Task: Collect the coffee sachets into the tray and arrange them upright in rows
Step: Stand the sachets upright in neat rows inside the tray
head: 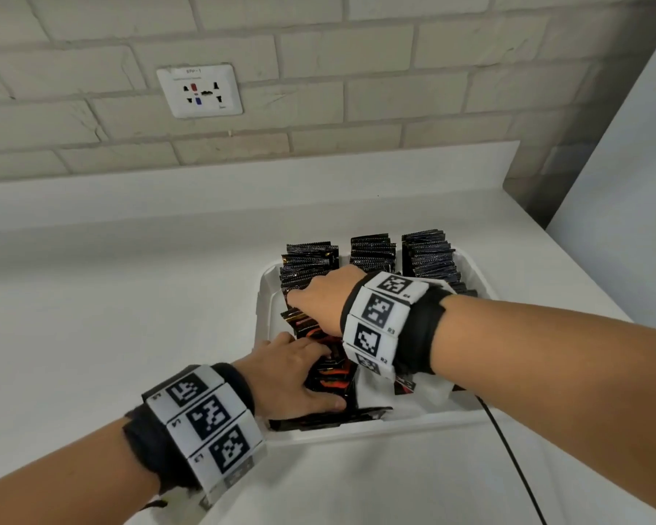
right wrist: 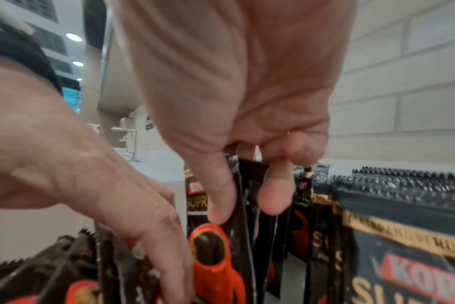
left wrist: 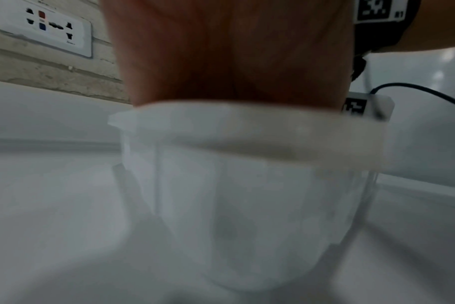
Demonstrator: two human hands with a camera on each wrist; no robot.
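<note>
A white tray (head: 413, 420) stands on a white counter. Black coffee sachets (head: 372, 255) stand upright in three rows at its back. My right hand (head: 319, 297) reaches into the left row; in the right wrist view its thumb and forefinger (right wrist: 244, 205) pinch upright sachets (right wrist: 247, 236). My left hand (head: 319, 377) is in the tray's near left part, with thumb and fingers on either side of a leaning bunch of sachets (head: 330, 380). Its fingers (right wrist: 156, 246) run straight down against that bunch. The left wrist view shows only my palm (left wrist: 234, 51) and the tray's outer wall (left wrist: 247, 195).
A brick wall with a socket plate (head: 199, 90) rises behind the counter. A white panel (head: 622, 183) stands at the right. A black cable (head: 508, 449) runs off the counter near the tray's right corner. White counter (head: 129, 297) lies left of the tray.
</note>
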